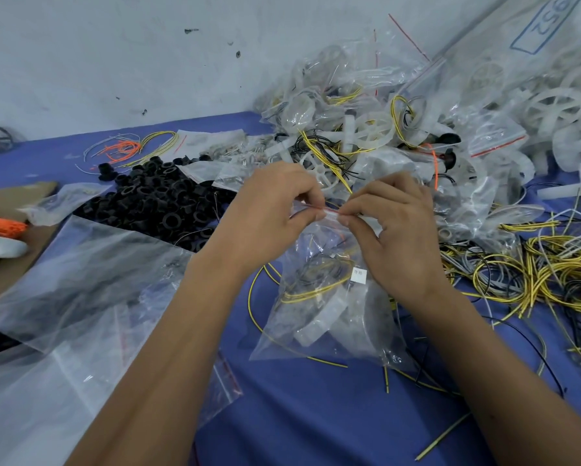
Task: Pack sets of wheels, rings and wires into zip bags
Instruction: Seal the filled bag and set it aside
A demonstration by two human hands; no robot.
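A blue tabletop point(302, 415) meets a scuffed white wall point(114, 55) at 12 o'clock. At centre, the left hand point(269, 210) and right hand point(396, 227) pinch the red zip strip of a zip bag point(329, 317) holding a white wheel and yellow wires. Black rings point(158, 196) lie at 10 o'clock, packed bags point(366, 112) at 1 o'clock, loose wires point(534, 274) at 3 o'clock.

Blue table point(302, 415): black rings point(154, 200), loose wires point(534, 277), possibly cardboard point(16, 196).

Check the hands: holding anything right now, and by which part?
Both hold one filled zip bag by its top edge: left hand and right hand each pinch the red-lined zip strip, side by side; the bag hangs below them.
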